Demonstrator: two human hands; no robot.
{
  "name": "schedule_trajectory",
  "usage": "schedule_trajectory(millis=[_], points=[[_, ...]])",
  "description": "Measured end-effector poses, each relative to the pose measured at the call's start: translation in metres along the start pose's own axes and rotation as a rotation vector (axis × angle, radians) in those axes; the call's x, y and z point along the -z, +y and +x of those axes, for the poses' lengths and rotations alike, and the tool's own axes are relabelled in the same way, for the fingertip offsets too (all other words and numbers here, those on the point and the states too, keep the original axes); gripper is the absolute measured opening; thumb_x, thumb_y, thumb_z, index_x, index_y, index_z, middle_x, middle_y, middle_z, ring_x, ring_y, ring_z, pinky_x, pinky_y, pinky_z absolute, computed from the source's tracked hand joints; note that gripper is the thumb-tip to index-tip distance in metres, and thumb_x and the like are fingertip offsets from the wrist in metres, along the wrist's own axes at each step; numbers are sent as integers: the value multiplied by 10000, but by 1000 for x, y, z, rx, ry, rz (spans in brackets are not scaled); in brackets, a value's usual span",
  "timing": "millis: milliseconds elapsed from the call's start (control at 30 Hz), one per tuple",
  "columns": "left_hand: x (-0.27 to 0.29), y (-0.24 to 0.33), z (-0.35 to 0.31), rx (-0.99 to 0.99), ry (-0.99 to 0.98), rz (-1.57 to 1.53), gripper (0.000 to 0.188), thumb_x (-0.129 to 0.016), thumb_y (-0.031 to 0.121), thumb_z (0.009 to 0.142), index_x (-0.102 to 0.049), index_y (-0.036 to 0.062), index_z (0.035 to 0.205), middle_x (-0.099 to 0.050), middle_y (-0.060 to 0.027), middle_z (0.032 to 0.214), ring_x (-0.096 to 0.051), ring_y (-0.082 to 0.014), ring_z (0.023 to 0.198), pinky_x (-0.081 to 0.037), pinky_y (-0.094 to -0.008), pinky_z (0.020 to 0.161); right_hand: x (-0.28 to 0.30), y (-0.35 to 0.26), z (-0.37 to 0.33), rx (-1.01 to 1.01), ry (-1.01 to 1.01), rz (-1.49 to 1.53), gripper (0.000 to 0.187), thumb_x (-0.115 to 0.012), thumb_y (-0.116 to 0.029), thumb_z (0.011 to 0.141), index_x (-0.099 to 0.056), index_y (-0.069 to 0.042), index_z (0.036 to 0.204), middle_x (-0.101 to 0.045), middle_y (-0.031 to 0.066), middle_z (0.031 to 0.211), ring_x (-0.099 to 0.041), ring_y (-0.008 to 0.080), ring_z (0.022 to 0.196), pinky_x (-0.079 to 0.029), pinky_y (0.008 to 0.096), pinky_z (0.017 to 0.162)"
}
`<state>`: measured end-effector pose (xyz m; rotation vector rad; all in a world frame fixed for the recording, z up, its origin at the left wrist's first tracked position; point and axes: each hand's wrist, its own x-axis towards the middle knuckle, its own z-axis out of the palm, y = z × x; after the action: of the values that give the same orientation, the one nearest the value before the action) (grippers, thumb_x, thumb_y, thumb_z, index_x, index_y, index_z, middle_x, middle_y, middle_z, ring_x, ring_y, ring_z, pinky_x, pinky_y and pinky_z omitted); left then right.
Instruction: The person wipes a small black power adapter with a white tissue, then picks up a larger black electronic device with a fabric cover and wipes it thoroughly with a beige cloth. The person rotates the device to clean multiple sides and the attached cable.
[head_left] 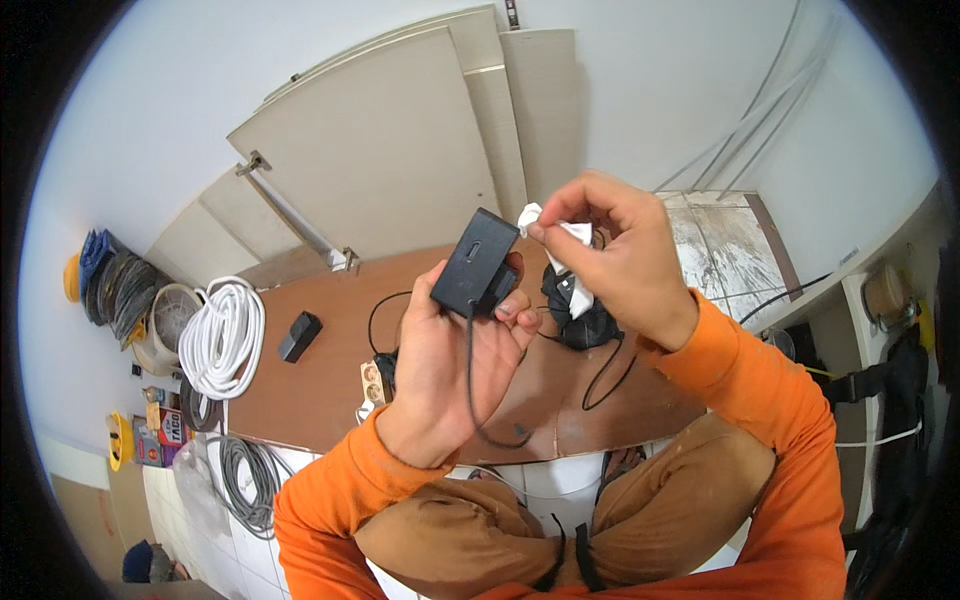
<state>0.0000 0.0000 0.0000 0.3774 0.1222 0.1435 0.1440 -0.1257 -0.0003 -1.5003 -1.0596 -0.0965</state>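
Note:
Held up in my left hand (455, 370) is a black rectangular power adapter (477, 262) with a slot in its upper face. Its dark cable (471, 370) hangs down past my palm and curls near the wrist. My right hand (625, 250) pinches a crumpled white tissue or cloth (570, 232) between thumb and fingers, just right of the adapter and apart from it. Below the right hand, a black bundle (585, 325) with a looped cord lies on the brown board (310, 390), partly hidden by the hand and the white piece.
A small black box (300, 337) rests on the board's left part, and a socket strip (373, 385) sits by my left wrist. White coiled cable (223, 337) and grey coiled cable (250, 485) lie at left. Beige panels (370, 150) lean on the wall; a shelf (850, 300) stands at right.

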Motion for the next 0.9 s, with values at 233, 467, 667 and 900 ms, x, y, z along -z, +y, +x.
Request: schedule_trajectory(millis=[233,467,667,900], points=[[-10,3,3,111,82,-97,317,-373,209,1033,-607,1,1072,-648,-92,991,-511,-179,780,-465,-357,824,-4,-26,-9,361,-126,85,143,-763,-22,783,-685,-46,901,-659,113,861,-658,288,750,-521,326,655],[-3,6,1,117,-94,14,388,-378,300,1070,-572,53,1298,-632,-94,1168,-500,-147,808,-438,-326,814,21,-18,7,345,51,-149,200,-758,5,771,-709,-42,959,-665,110,906,-671,279,777,-533,337,660],[-1,-9,3,31,3,143,394,-367,380,1071,-594,64,1136,-622,-64,1053,-487,-171,784,-447,-334,809,5,-34,-7,588,-93,-219,309,-751,64,705,-756,-53,991,-667,89,909,-635,233,812,-527,307,709],[-6,-9,2,44,0,186,421,-413,400,1081,-568,48,1252,-627,-86,1101,-535,-177,819,-468,-355,791,28,-14,9,404,32,-207,206,-768,61,762,-755,-49,936,-672,76,903,-611,237,823,-492,328,692]])
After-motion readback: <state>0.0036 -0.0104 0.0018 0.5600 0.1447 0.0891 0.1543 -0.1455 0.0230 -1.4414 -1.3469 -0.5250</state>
